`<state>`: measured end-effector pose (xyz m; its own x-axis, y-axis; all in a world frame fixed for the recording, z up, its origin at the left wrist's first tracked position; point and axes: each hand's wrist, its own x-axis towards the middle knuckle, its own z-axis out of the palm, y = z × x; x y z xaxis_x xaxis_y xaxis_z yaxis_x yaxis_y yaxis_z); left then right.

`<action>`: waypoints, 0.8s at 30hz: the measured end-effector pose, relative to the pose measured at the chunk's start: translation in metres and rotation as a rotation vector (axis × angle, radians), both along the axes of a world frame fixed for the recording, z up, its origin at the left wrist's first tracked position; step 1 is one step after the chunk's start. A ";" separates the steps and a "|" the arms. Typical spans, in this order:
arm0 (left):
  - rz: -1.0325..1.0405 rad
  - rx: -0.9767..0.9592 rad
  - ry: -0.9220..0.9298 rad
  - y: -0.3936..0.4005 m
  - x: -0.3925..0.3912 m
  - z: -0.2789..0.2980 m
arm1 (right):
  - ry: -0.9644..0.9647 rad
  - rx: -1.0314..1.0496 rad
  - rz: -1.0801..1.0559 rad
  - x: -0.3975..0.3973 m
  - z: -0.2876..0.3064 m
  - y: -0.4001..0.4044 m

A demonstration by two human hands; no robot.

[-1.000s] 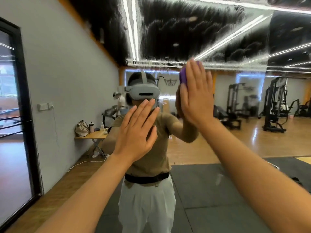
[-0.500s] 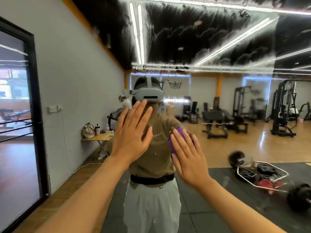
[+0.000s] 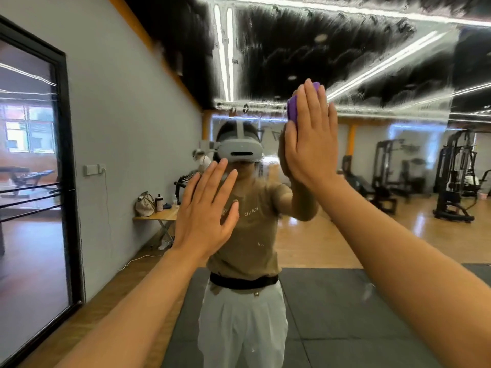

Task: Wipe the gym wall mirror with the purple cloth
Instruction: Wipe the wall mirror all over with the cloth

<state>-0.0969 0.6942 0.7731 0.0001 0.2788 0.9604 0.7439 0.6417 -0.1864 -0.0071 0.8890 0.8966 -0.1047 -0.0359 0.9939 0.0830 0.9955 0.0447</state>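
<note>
Mirror [image 3: 332, 62], purple cloth [image 3: 292, 110] mostly hidden

Folding table [image 3: 162, 215] sits low and left of the left hand, with a bag [image 3: 145, 204] and a bottle [image 3: 159, 202] on it (bottle just right of the bag). Weight machines [image 3: 453, 179] stand off to the right of the right hand. Black-framed door [image 3: 63, 166] is far left.
</note>
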 end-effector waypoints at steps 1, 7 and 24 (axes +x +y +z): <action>0.002 -0.004 0.002 -0.002 -0.001 0.000 | 0.012 -0.015 0.009 -0.001 -0.011 -0.004; 0.007 0.007 -0.021 -0.014 -0.007 -0.004 | -0.174 0.206 -0.014 0.000 -0.156 -0.019; -0.033 0.076 -0.039 -0.023 -0.014 -0.010 | -0.050 0.035 -0.007 -0.028 0.001 -0.057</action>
<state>-0.1109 0.6709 0.7635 -0.0293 0.2057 0.9782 0.7709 0.6276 -0.1089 -0.0352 0.8324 0.8972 -0.1546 -0.0695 0.9855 0.0867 0.9927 0.0836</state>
